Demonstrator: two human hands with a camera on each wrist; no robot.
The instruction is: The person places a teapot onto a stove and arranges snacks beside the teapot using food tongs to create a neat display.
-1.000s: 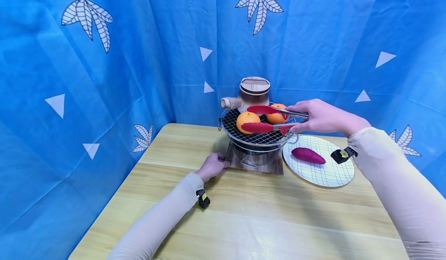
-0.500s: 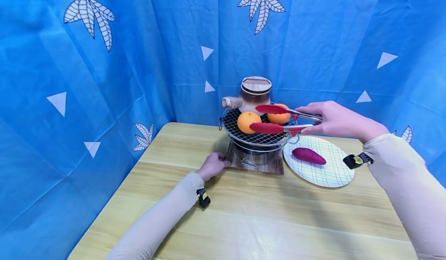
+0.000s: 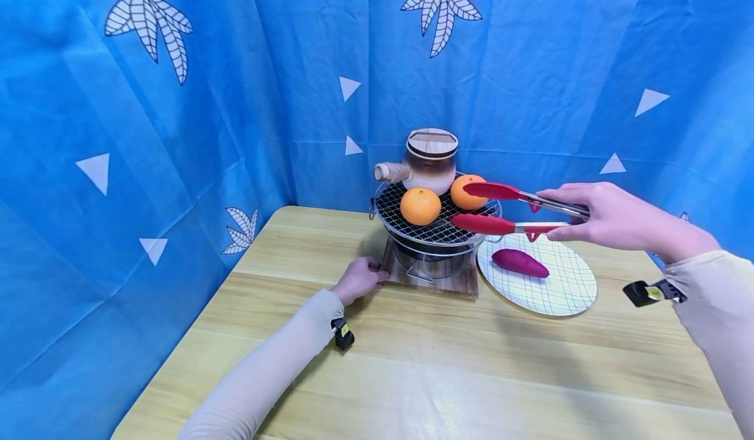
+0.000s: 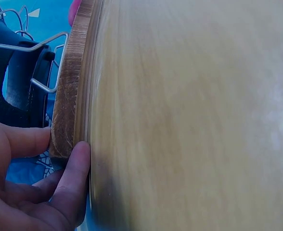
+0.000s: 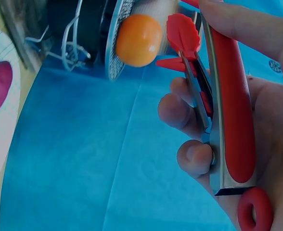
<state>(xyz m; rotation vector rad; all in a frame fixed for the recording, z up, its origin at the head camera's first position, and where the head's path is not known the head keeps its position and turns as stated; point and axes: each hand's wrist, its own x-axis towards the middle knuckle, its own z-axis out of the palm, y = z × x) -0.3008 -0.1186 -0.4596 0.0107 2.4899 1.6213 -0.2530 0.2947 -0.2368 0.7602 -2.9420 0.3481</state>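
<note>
Bright, even light throughout; the head view is sharp at centre, with the cloth point(image 3: 177, 132) bowed by wide-angle distortion toward the edges; soft, faint shadows lie under the arms on the table point(image 3: 448, 368); the left wrist view shows the tabletop smeared and out of focus, with a pale glare patch at right; the tongs point(image 5: 228, 106) loom large and slightly soft in the right wrist view.

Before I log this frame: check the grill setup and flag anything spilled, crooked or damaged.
Nothing stands out. Two oranges and the lidded pot sit upright on the grill mesh; the sweet potato lies on the plate. The right hand holds empty tongs; the left hand touches the wooden base.
</note>
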